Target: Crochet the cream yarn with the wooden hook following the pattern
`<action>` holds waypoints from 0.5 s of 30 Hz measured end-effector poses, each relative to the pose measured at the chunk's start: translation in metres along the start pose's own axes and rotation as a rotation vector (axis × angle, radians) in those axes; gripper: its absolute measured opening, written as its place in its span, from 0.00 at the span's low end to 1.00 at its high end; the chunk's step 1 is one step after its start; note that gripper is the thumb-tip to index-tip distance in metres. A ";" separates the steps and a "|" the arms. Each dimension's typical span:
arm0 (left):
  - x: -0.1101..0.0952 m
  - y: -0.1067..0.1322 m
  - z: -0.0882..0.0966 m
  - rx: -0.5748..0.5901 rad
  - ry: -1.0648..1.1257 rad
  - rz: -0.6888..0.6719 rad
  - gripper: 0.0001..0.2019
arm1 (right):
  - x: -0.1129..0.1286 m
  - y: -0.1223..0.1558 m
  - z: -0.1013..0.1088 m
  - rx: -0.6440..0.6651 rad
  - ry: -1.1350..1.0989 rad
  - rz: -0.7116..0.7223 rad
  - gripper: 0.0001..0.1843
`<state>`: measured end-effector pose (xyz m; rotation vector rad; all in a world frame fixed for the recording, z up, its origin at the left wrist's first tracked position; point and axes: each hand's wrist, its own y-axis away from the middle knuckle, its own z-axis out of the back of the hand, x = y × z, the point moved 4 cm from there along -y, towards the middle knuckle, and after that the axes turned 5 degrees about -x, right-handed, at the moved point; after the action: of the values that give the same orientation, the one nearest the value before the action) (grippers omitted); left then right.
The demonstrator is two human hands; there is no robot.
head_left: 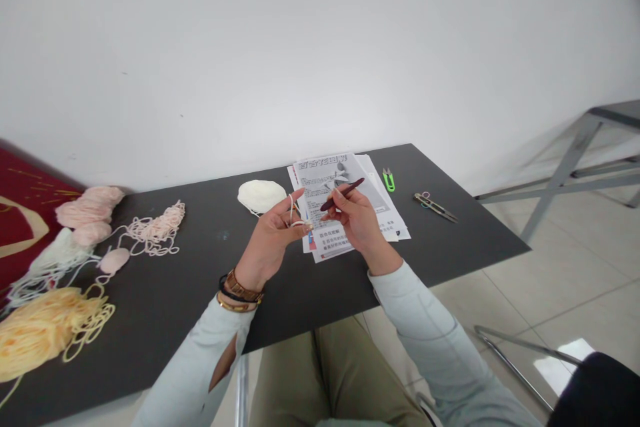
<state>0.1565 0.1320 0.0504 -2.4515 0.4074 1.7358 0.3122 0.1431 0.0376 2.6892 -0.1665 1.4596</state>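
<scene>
White yarn [292, 207] runs over the raised index finger of my left hand [267, 240], and the thumb pinches the strand against the other fingers. In my right hand [361, 220] is a crochet hook [344, 193] with a dark red-brown handle, gripped like a pen. Its working tip is too small to make out. The hands are apart, above printed sheets [325, 177] with text and a flower picture. Just behind my left hand lies a white ball of yarn [261, 196] on the black table [195, 287].
Green-handled thread snips [389, 179] and metal snips [435, 207] lie right of the sheets. Pink yarn [90, 210], loose pink strands [159, 230] and yellow yarn [45, 327] fill the left side, near a red bag [30, 180]. A wall stands behind the table.
</scene>
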 end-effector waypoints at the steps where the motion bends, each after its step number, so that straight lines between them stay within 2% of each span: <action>1: 0.000 0.000 0.000 0.000 0.001 0.000 0.36 | 0.001 0.000 0.000 -0.001 0.009 0.016 0.12; 15: -0.001 0.000 0.002 -0.040 -0.017 -0.033 0.33 | 0.008 0.004 0.002 0.001 0.174 0.192 0.12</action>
<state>0.1544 0.1328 0.0502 -2.4542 0.3324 1.7670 0.3179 0.1386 0.0429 2.5912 -0.4225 1.7362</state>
